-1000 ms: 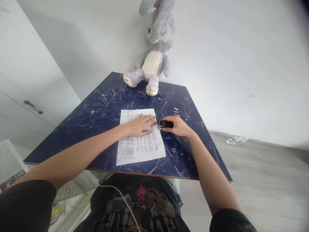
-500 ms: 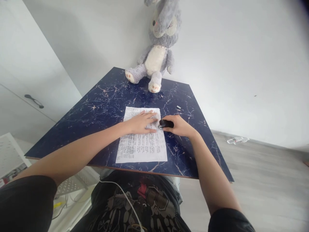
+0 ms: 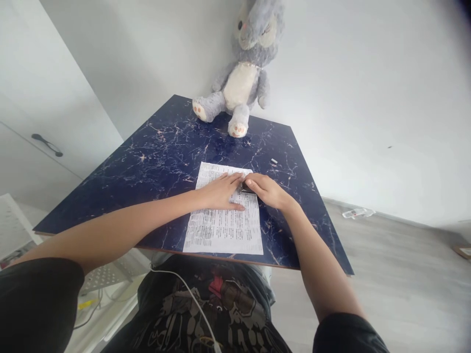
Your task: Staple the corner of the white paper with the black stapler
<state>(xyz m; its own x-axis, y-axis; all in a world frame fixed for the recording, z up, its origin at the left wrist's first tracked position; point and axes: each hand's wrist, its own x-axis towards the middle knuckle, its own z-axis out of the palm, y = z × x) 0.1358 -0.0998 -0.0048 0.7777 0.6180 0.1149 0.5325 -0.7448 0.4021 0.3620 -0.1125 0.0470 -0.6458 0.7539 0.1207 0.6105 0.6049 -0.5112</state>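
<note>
A: What did each hand do?
B: Left hand pressed the printed sheet, fingers spread wide. Right hand held the black stapler, fingers closed over it, at the sheet's right edge.
A: Surroundings?
B: Sheet lay on the blue desk; plush toy sat at the far edge.

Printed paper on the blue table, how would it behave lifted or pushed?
The printed paper looks thin, so it would probably flop when lifted. It should slide easily on the smooth-looking table, though your left hand on it may resist that.
</note>
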